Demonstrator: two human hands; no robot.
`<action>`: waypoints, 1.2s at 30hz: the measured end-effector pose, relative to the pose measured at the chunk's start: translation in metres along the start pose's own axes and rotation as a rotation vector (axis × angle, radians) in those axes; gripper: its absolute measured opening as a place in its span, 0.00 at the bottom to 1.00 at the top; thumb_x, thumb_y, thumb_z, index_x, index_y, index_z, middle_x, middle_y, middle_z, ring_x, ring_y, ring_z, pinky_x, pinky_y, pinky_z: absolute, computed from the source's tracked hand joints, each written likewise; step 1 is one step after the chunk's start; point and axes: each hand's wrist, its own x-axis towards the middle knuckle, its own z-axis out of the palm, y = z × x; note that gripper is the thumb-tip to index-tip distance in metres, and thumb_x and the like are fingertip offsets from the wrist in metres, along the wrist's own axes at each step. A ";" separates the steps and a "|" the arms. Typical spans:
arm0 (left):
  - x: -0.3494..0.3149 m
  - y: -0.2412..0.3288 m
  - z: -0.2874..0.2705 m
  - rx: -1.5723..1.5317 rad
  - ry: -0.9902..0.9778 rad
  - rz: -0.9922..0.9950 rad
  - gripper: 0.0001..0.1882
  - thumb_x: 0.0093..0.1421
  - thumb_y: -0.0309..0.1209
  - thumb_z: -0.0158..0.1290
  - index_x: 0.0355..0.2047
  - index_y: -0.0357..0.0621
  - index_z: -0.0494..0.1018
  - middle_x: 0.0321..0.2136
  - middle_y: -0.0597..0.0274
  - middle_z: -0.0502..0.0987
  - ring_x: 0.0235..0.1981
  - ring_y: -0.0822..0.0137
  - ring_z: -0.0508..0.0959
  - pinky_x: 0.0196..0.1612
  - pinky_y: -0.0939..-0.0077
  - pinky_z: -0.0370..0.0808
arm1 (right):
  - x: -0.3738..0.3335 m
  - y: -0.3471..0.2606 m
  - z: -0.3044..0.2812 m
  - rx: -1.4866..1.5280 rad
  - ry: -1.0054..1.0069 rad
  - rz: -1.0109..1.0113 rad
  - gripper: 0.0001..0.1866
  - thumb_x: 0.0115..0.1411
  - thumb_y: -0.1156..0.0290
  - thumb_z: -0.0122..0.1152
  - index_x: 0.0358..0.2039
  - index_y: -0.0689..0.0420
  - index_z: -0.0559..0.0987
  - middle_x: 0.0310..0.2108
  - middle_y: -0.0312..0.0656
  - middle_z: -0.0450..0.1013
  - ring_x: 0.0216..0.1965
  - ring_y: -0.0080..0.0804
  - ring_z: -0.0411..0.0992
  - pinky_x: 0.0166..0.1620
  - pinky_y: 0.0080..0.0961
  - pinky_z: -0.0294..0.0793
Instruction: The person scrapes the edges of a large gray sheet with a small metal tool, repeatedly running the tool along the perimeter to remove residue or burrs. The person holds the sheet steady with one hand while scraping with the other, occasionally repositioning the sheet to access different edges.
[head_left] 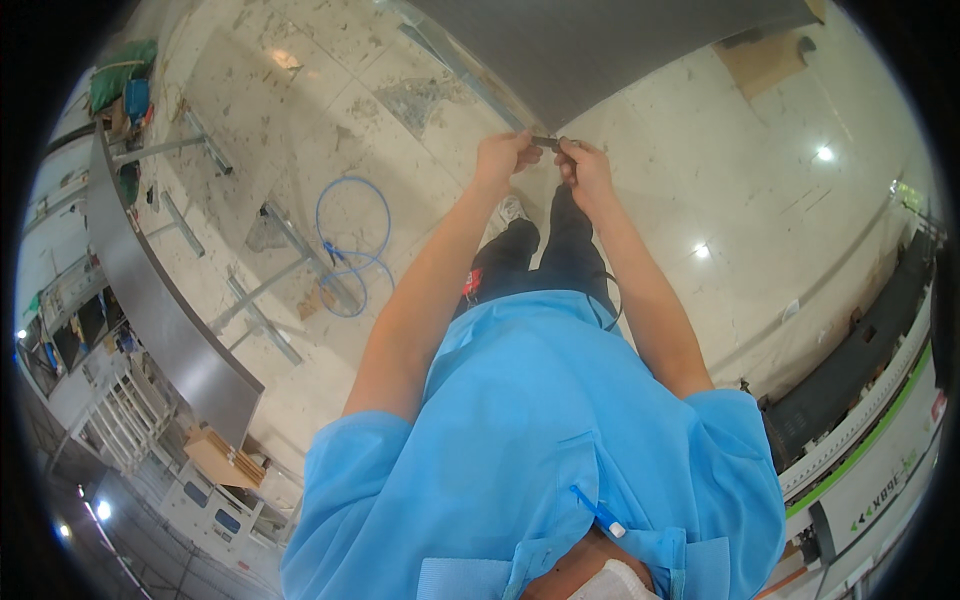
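A small dark bar-shaped object (546,142) spans the gap between my two hands, too small to name. My left hand (504,158) is closed, with its fingers on the object's left end. The fingers of my right hand (587,168) pinch the right end. Just beyond both hands is the near corner of a large dark grey sheet (620,55). I cannot tell whether the object touches that corner. Both forearms reach forward, and my legs show beneath the hands.
A loop of blue hose or cable (352,180) lies on the floor to the left. Beyond it are metal stand legs (300,262) and a grey-topped table (165,310). Brown cardboard (765,62) lies at the far right. A white and green machine (880,440) stands at the right.
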 end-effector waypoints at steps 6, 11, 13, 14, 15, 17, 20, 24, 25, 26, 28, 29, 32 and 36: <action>-0.004 0.001 0.002 -0.055 0.016 -0.014 0.16 0.73 0.38 0.59 0.49 0.36 0.82 0.40 0.57 0.88 0.40 0.68 0.85 0.47 0.72 0.74 | 0.004 0.001 -0.003 0.031 -0.001 -0.027 0.09 0.72 0.69 0.66 0.38 0.63 0.82 0.26 0.38 0.78 0.20 0.18 0.67 0.23 0.19 0.61; -0.011 0.003 0.006 -0.080 0.016 0.073 0.14 0.73 0.36 0.59 0.47 0.36 0.83 0.38 0.57 0.88 0.39 0.69 0.84 0.45 0.72 0.74 | -0.004 0.006 0.001 0.078 -0.046 -0.089 0.09 0.72 0.69 0.65 0.36 0.62 0.82 0.26 0.38 0.78 0.21 0.17 0.67 0.24 0.18 0.60; -0.017 0.011 0.008 -0.107 0.007 0.146 0.14 0.73 0.35 0.59 0.47 0.36 0.83 0.38 0.57 0.88 0.38 0.69 0.84 0.45 0.72 0.75 | -0.013 -0.001 0.009 0.094 0.025 -0.102 0.09 0.72 0.69 0.66 0.36 0.61 0.82 0.26 0.38 0.77 0.21 0.17 0.67 0.24 0.17 0.59; -0.023 0.019 0.009 -0.116 0.003 0.173 0.14 0.73 0.35 0.59 0.46 0.35 0.83 0.38 0.56 0.88 0.38 0.69 0.84 0.45 0.72 0.75 | -0.017 -0.010 0.014 0.055 -0.075 -0.227 0.09 0.72 0.70 0.66 0.36 0.61 0.83 0.26 0.37 0.77 0.22 0.17 0.66 0.25 0.17 0.59; -0.035 0.025 0.010 -0.104 0.030 0.123 0.14 0.73 0.35 0.59 0.46 0.35 0.83 0.39 0.56 0.87 0.38 0.69 0.84 0.46 0.71 0.76 | -0.025 -0.019 0.020 0.013 -0.103 -0.340 0.08 0.72 0.70 0.66 0.37 0.61 0.83 0.26 0.37 0.77 0.22 0.17 0.66 0.25 0.17 0.59; -0.047 0.057 0.014 -0.233 -0.118 0.341 0.15 0.73 0.35 0.59 0.49 0.33 0.81 0.41 0.54 0.87 0.41 0.67 0.85 0.49 0.69 0.78 | -0.038 -0.049 0.034 0.026 -0.128 -0.465 0.08 0.72 0.70 0.66 0.38 0.61 0.84 0.27 0.37 0.78 0.22 0.16 0.65 0.26 0.16 0.59; -0.058 0.123 0.024 -0.153 -0.285 0.561 0.17 0.74 0.36 0.59 0.53 0.34 0.80 0.46 0.52 0.87 0.46 0.64 0.86 0.53 0.65 0.79 | -0.048 -0.119 0.047 0.089 -0.145 -0.621 0.08 0.73 0.70 0.66 0.42 0.61 0.86 0.29 0.37 0.81 0.24 0.15 0.66 0.27 0.17 0.61; -0.044 0.142 0.037 0.612 -0.163 0.874 0.19 0.72 0.35 0.59 0.58 0.38 0.79 0.53 0.53 0.85 0.56 0.54 0.83 0.60 0.58 0.78 | -0.063 -0.156 0.042 -0.356 0.148 -0.844 0.11 0.74 0.70 0.64 0.52 0.59 0.88 0.30 0.36 0.82 0.26 0.15 0.70 0.29 0.17 0.68; -0.041 0.127 0.037 0.985 -0.057 0.866 0.20 0.71 0.35 0.59 0.60 0.39 0.79 0.55 0.54 0.84 0.59 0.51 0.82 0.63 0.56 0.77 | -0.067 -0.157 0.032 -0.529 0.260 -0.881 0.14 0.75 0.70 0.63 0.57 0.56 0.87 0.31 0.34 0.82 0.27 0.15 0.72 0.31 0.17 0.72; -0.034 0.109 0.034 1.081 -0.016 1.071 0.22 0.70 0.34 0.60 0.62 0.42 0.78 0.57 0.55 0.83 0.61 0.50 0.80 0.64 0.55 0.76 | -0.071 -0.152 0.020 -0.496 0.278 -0.864 0.14 0.75 0.70 0.63 0.57 0.57 0.87 0.32 0.35 0.82 0.28 0.16 0.73 0.32 0.17 0.72; -0.016 0.074 0.028 1.379 0.017 1.337 0.27 0.66 0.32 0.61 0.66 0.48 0.76 0.61 0.57 0.80 0.66 0.47 0.75 0.67 0.53 0.75 | -0.078 -0.139 -0.012 -0.441 0.336 -0.769 0.14 0.75 0.69 0.62 0.56 0.58 0.87 0.33 0.36 0.83 0.28 0.16 0.73 0.32 0.17 0.73; -0.011 0.059 0.027 1.427 -0.080 1.380 0.29 0.65 0.32 0.61 0.67 0.51 0.75 0.62 0.57 0.80 0.67 0.47 0.75 0.67 0.53 0.75 | -0.080 -0.130 -0.029 -0.408 0.398 -0.712 0.14 0.75 0.69 0.62 0.56 0.58 0.86 0.34 0.37 0.83 0.29 0.17 0.75 0.33 0.17 0.74; -0.019 0.034 0.017 1.680 -0.740 1.173 0.33 0.62 0.31 0.61 0.69 0.55 0.73 0.64 0.58 0.78 0.67 0.47 0.74 0.65 0.53 0.78 | -0.082 -0.105 -0.079 -0.281 0.575 -0.580 0.14 0.76 0.69 0.61 0.56 0.61 0.86 0.36 0.40 0.84 0.32 0.21 0.79 0.36 0.18 0.77; -0.035 0.047 0.007 1.373 -1.322 0.954 0.26 0.64 0.26 0.57 0.64 0.47 0.76 0.62 0.57 0.80 0.62 0.45 0.78 0.62 0.54 0.79 | -0.073 -0.093 -0.122 0.025 0.724 -0.520 0.14 0.76 0.70 0.61 0.55 0.65 0.85 0.38 0.44 0.83 0.38 0.28 0.83 0.41 0.22 0.82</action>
